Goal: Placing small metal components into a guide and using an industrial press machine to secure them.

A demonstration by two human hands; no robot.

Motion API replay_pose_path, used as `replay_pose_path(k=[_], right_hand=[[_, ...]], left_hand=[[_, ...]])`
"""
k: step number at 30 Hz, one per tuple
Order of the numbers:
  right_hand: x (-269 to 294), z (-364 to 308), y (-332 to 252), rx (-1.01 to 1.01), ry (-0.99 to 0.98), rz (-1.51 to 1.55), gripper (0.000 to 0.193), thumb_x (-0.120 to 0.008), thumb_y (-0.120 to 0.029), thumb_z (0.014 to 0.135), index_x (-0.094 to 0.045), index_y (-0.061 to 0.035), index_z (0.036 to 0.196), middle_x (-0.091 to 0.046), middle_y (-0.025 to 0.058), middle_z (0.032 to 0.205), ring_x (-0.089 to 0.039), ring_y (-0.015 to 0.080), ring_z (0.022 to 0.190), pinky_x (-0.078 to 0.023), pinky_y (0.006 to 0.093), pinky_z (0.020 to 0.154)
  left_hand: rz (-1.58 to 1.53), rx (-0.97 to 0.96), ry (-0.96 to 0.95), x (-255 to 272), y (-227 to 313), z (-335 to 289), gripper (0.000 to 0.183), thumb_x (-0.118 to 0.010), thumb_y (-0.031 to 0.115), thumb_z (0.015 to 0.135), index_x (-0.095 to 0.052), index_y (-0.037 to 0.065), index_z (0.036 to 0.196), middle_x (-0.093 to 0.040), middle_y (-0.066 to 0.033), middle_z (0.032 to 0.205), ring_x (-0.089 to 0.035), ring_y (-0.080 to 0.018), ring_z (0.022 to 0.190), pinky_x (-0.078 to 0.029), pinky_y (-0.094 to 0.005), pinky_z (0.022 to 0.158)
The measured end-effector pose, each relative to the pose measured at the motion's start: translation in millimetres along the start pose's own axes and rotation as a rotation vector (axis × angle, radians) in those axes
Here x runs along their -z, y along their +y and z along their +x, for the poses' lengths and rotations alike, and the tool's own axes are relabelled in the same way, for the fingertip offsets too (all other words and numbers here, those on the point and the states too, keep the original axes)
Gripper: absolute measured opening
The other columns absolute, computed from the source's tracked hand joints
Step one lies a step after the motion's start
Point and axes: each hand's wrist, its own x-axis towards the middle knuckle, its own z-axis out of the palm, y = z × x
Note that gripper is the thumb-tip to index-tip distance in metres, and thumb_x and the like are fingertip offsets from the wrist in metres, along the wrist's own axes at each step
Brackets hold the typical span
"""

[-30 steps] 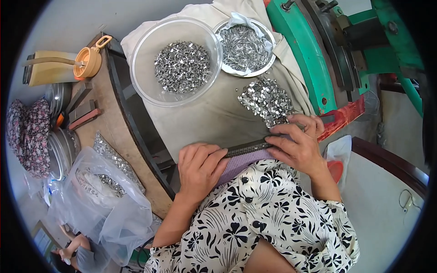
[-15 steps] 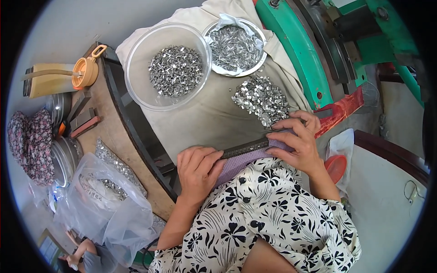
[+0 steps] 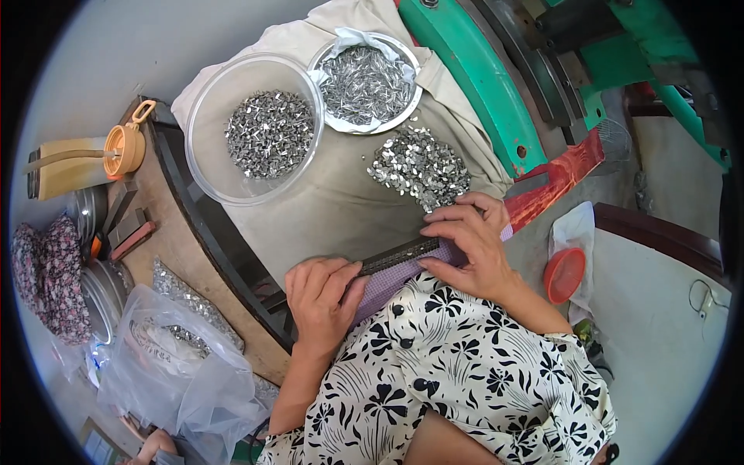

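Note:
A long dark slotted metal bar [image 3: 399, 254] lies across the near edge of the cloth-covered table, over a purple checked cloth [image 3: 380, 288]. My left hand [image 3: 319, 298] is closed on its left end, thumb on the near side. At the other end my right hand [image 3: 473, 248] curls round the bar, with index finger and thumb on either side. Small shiny bits line its slots, too small to make out singly. Just beyond my right fingers is a loose heap of small flat metal pieces [image 3: 420, 168].
Farther off stand a clear plastic tub [image 3: 203, 132] of small metal parts and a lined metal bowl [image 3: 419, 68] of thin metal pins. A green machine [image 3: 473, 81] is at the right. Leftward, a wooden table [image 3: 174, 225] carries a plastic bag [image 3: 186, 387] and an orange-lidded bottle [image 3: 124, 151].
The whole view has shifted, so the tub, bowl and heap appear farther left. Both hands keep their places at the ends of the bar; the right fingers have shifted slightly.

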Motion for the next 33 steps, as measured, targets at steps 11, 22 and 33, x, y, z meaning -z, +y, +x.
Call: replay_pose_path(k=[11, 22, 33], right_hand=[[3, 3, -1, 0.041, 0.011, -0.076, 0.036, -0.083, -0.027, 0.069, -0.073, -0.0178, 0.102, -0.067, -0.003, 0.119, -0.049, 0.0297, 0.117, -0.029, 0.0425, 0.099], [14, 10, 3, 0.258, -0.053, -0.24, 0.023, -0.081, -0.023, 0.067, -0.078, -0.0244, 0.089, -0.066, -0.0094, 0.118, -0.05, 0.026, 0.117, -0.028, 0.0473, 0.101], [34, 40, -9, 0.355, -0.191, -0.257, 0.005, -0.069, -0.017, 0.076, -0.073, -0.0153, 0.079, -0.065, -0.0039, 0.105, -0.055, 0.0178, 0.115, -0.033, 0.0442, 0.104]], left_hand=[[0.017, 0.002, -0.024, 2, 0, 3, 0.031, -0.084, 0.008, 0.067, -0.071, 0.008, 0.095, -0.067, -0.0047, 0.094, -0.062, -0.026, 0.09, -0.043, -0.0383, 0.081], [-0.002, 0.068, -0.067, 5, 4, 6, 0.029, -0.082, 0.011, 0.071, -0.072, 0.008, 0.099, -0.064, -0.0034, 0.098, -0.06, -0.0245, 0.09, -0.043, -0.0384, 0.081], [-0.419, 0.352, 0.083, 10, 17, 33, 0.019, -0.077, 0.001, 0.081, -0.073, 0.001, 0.1, -0.064, -0.0099, 0.1, -0.062, -0.0188, 0.089, -0.049, -0.0285, 0.079]])
